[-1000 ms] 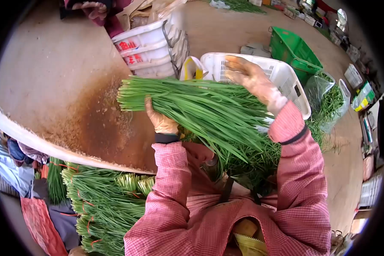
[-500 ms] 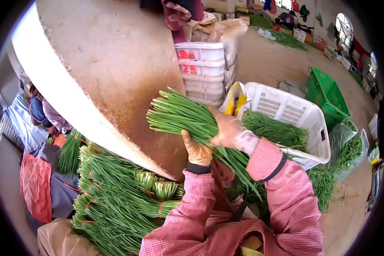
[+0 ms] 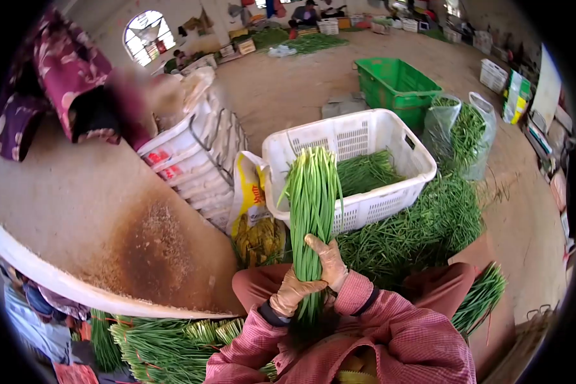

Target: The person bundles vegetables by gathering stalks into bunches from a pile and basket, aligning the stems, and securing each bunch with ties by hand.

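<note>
Seen remotely, at lower centre, the left hand (image 3: pixel 292 294) is wrapped round the lower part of a long bundle of thin green stalks (image 3: pixel 312 201), pale ends pointing up to mid-frame. I judge it light, bendy, easily bruised, perhaps slippery; best cradled gently mid-length. The right hand (image 3: pixel 331 265) grips it just above; rightward sits a white perforated plastic crate (image 3: pixel 379 208).

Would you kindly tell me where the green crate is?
In the head view, the green crate stands upper right of centre, behind the white basket and left of the clear bag of greens.
</note>
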A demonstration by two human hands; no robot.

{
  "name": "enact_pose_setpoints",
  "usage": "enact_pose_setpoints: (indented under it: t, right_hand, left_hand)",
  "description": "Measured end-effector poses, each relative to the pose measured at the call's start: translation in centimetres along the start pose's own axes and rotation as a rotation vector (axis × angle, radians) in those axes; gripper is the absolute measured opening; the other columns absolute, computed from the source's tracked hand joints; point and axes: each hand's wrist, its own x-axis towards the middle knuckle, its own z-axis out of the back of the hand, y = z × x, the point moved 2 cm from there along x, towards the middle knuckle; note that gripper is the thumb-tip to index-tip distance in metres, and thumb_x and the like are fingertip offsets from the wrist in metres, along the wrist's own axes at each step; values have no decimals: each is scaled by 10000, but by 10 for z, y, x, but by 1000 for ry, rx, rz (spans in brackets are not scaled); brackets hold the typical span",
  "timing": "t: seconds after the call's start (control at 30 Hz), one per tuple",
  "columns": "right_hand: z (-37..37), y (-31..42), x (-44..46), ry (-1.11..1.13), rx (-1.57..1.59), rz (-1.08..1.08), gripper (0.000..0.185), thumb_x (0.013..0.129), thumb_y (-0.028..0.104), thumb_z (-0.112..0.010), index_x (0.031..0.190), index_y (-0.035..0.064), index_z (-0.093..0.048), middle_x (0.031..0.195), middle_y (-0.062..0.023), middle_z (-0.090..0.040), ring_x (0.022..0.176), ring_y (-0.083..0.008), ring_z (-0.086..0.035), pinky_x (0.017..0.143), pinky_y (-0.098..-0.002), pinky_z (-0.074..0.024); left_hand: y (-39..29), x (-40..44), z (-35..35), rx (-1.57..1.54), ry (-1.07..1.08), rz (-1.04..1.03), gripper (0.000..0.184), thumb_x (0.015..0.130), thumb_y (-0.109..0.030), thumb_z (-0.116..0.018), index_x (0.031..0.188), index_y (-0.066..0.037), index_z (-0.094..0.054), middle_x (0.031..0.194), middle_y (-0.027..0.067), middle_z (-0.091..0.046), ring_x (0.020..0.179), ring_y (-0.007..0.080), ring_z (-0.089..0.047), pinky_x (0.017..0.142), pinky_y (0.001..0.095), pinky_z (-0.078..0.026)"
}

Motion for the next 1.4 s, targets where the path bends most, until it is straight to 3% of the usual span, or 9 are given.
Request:
enact_pose_setpoints:
  t: [0.13, 0.2, 0.47, 0.6, 0.63, 0.8, 1.13, 1.27, 1.4]
  right_hand:
    - [36, 16, -6, 20, 77, 134, 604, 758, 326, -647, 1211, 41, -366, 1140, -79, -474, 1041, -196, -470, 863, -381, -421]
    - [71, 82, 0, 84, -17, 170, 778, 727, 602, -513, 1250, 57, -323, 1233, -140, -406, 1124, -264, -422, 959, -420, -355]
    - [102, 166, 12, -37, -211, 237, 298, 849, 273, -533, 1054, 57, -555, 600, 43, -453, 527, -58, -405, 492, -194, -345]
    - [166, 179, 7, -482, -423, 578, 243, 858, 271, -525, 873, 37, -587, 608, 37, -476, 504, -42, -380, 420, -186, -309]
    - [185, 196, -22, -573, -657, 232, 264, 854, 276, -528, 870, 18, -582, 631, 13, -530, 519, -61, -423, 465, -196, -371]
    - [169, 165, -45, -201, -421, -49, 1166, 647, 400, -714, 1317, 90, 188, 1375, -245, -86, 1242, -338, -241, 890, -470, -404]
    - [280, 86, -32, -508, -1088, 518, 235, 879, 145, -456, 1038, 7, -559, 906, -113, -609, 694, -154, -569, 631, -257, -465]
    - [222, 174, -64, -669, -1681, -337, 679, 726, 142, -647, 1299, 103, -285, 1270, -149, -397, 1100, -314, -441, 905, -368, -403]
    - [83, 212, -44, -12, -1693, 771, 782, 652, 91, -665, 1316, 123, -253, 1376, -150, -186, 1242, -332, -234, 1005, -365, -304]
  left_hand:
    - [0, -3, 8, 390, 81, 254, 566, 646, -48, -728, 1144, -59, -460, 1024, 50, -567, 938, 146, -535, 800, 290, -440]
    - [-83, 11, -32, 1058, 210, -128, 302, 780, -161, -586, 1049, -33, -534, 959, 97, -619, 833, 191, -613, 712, 283, -486]
    - [-163, 66, 5, 2087, 83, -713, 695, 602, -3, -605, 1254, -99, -382, 909, 120, -583, 670, 275, -577, 579, 344, -471]
    - [-189, 92, -9, 2091, 294, -934, 782, 576, 2, -611, 1296, -107, -326, 1002, 120, -562, 646, 270, -569, 561, 337, -470]
    - [-194, 97, -14, 2130, 285, -901, 785, 574, 5, -609, 1297, -106, -323, 1015, 118, -560, 647, 269, -567, 564, 338, -470]
    - [-192, 117, -30, 2249, 277, -1053, 781, 579, 23, -580, 1296, -148, -323, 1099, 105, -524, 695, 257, -560, 572, 344, -462]
    - [-205, 98, -28, 2369, 233, -1021, 738, 564, 43, -557, 1248, -173, -383, 1095, 97, -516, 682, 241, -531, 585, 354, -441]
    - [-207, 90, -23, 2355, 281, -1097, 715, 565, 26, -572, 1218, -229, -432, 1036, 90, -535, 668, 235, -530, 563, 349, -436]
    - [-198, 87, -36, 2325, 363, -1072, 706, 546, -17, -617, 1202, -229, -463, 986, 77, -542, 682, 235, -540, 578, 343, -441]
